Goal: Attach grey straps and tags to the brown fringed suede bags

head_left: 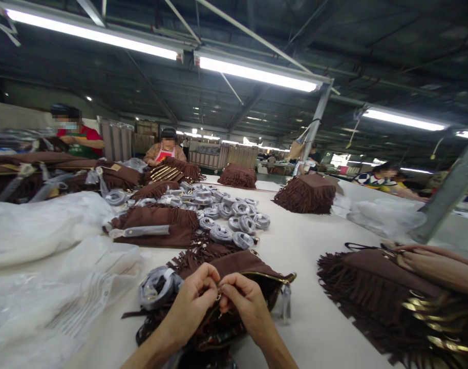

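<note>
A dark brown fringed bag (pixel 237 262) lies in front of me with its gold zip open. Over its opening, the fingertips of my left hand (pixel 193 302) and my right hand (pixel 245 300) meet in a pinch. A small gold-coloured metal fitting (pixel 218 296) shows between them; its exact shape is partly hidden by the fingers. Beside my left hand rests a coiled strap (pixel 157 287) in greyish wrapping. A wrapped zip pull (pixel 286 302) hangs from the bag's right corner.
Several wrapped coiled straps (pixel 222 233) lie beyond the bag, near another brown bag (pixel 153 223). Plastic sheeting (pixel 45 225) covers the left side. At right, another person's hand (pixel 429 264) touches stacked fringed bags (pixel 383 292). A metal post (pixel 445 189) stands behind.
</note>
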Demonstrator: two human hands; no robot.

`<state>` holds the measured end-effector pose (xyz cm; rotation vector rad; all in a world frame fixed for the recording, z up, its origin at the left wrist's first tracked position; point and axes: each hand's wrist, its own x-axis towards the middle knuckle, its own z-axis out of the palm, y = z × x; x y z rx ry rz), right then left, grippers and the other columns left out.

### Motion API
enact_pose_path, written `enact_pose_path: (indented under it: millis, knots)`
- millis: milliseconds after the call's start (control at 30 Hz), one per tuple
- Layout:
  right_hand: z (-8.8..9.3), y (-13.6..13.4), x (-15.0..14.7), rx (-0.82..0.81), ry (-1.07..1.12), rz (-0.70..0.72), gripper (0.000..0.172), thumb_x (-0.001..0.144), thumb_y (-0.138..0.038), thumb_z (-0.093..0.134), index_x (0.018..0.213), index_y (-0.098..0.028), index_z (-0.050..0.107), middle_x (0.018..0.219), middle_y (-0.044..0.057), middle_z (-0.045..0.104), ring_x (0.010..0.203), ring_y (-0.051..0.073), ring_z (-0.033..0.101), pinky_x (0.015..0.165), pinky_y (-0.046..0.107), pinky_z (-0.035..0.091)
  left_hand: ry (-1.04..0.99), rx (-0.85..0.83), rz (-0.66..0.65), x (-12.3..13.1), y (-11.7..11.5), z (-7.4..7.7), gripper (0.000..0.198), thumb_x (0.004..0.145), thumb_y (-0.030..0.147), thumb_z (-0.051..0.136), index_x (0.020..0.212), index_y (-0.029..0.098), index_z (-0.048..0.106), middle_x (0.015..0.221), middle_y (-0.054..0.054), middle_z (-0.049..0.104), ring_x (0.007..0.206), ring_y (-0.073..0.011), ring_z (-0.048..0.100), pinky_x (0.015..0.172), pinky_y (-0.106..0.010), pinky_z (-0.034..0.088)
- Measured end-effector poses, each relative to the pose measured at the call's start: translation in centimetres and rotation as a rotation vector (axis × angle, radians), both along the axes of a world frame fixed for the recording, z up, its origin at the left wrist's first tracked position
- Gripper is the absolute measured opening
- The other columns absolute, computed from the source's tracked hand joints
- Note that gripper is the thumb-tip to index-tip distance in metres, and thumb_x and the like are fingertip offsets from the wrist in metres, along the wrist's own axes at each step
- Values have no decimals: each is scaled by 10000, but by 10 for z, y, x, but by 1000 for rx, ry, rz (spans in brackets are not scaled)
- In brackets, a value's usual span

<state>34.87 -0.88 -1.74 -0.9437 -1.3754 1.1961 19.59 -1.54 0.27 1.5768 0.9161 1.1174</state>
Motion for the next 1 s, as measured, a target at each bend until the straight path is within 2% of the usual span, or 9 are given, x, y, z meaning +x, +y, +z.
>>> enact_pose_path:
  millis: [167, 467, 767, 1000]
  knots:
    - [-1, 1, 0, -1, 3, 2, 341, 743, -490, 715, 735, -154, 656, 534, -8, 640, 474, 122, 590, 490, 194, 442, 4, 13, 19, -1, 0, 2, 90, 732, 192, 461, 821, 192, 479, 594, 83, 454, 565, -100, 397, 556, -207, 333]
    - [-4, 0, -1, 21, -7, -1, 282, 763, -433, 686, 734, -156, 644, 529, -14, 632, 466, 119, 575, 484, 194, 441, 18, 8, 27, 1, 0, 1, 63, 748, 210, 463, 809, 193, 464, 598, 81, 458, 566, -102, 402, 556, -211, 331]
    - [-8, 2, -1, 191, -164, -37, 171, 828, -287, 578, 700, -174, 592, 525, -36, 597, 493, 113, 539, 538, 205, 422, -12, 18, 43, 8, -1, 0, 33, 727, 186, 464, 756, 198, 474, 580, 63, 532, 549, -110, 477, 539, -211, 341]
    - [-13, 2, -1, 279, -290, -78, 185, 836, -252, 560, 673, -175, 604, 546, -34, 586, 515, 113, 542, 545, 205, 412, 47, 18, 61, 10, 5, -12, 24, 725, 185, 460, 741, 203, 458, 587, 64, 497, 568, -114, 476, 556, -214, 356]
